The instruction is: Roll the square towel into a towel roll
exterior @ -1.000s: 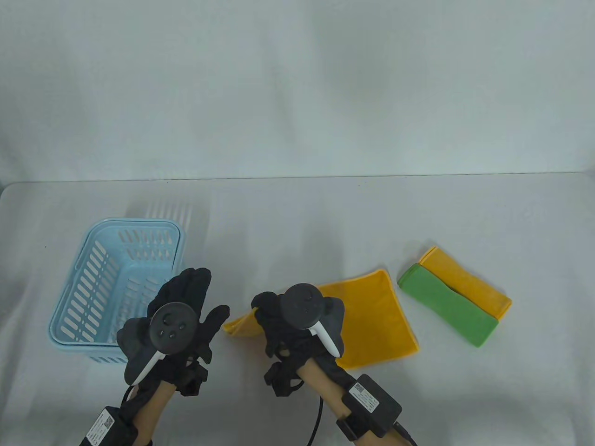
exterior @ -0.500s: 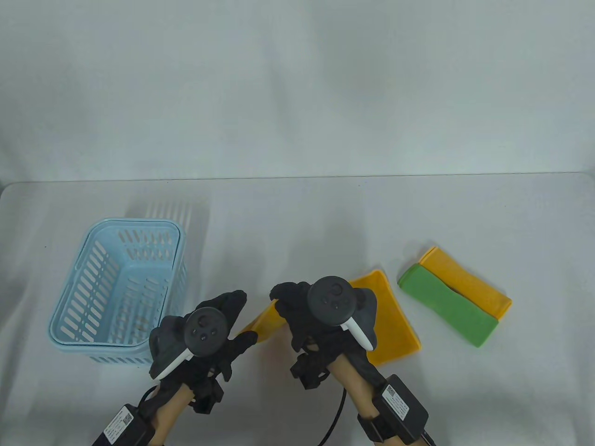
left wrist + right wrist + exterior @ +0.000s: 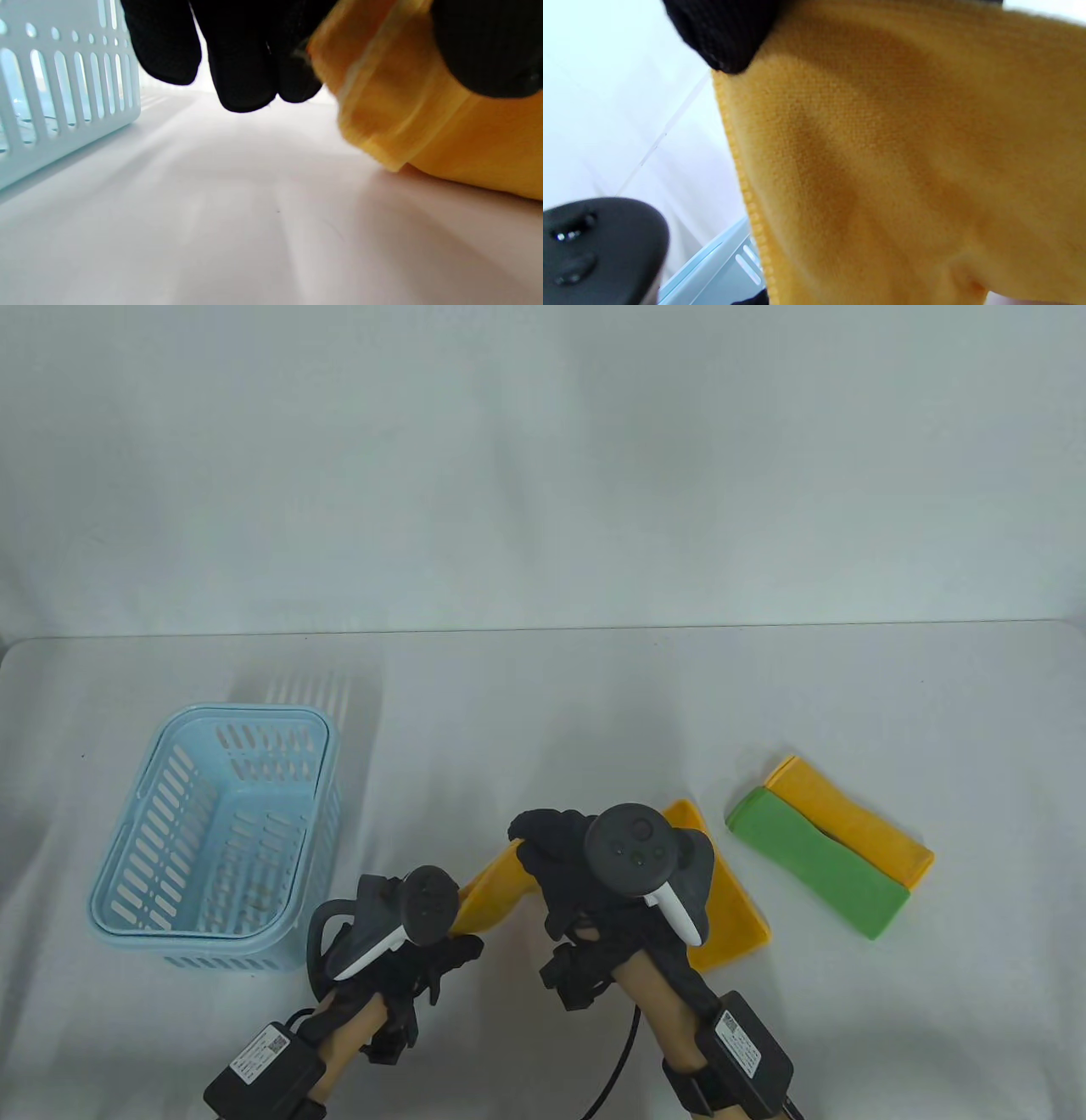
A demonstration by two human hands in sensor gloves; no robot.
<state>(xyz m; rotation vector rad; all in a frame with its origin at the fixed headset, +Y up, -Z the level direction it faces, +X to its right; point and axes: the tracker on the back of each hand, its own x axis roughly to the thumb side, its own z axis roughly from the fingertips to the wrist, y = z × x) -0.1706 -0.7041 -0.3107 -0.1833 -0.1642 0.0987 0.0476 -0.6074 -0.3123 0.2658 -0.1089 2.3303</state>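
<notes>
The yellow towel lies on the desk at centre-right, its left edge lifted and folded over. The left hand pinches the near corner w/ thumb and fingers; the right hand grips the far part of the lifted edge. Blue basket stands at left, a green cloth on a 2nd yellow cloth at right.

Towels: three — two yellow, one green, folded pair at 3 o'clock. Baskets: one, blue, at 9 o'clock. Gloved hands: two, left, right.
</notes>
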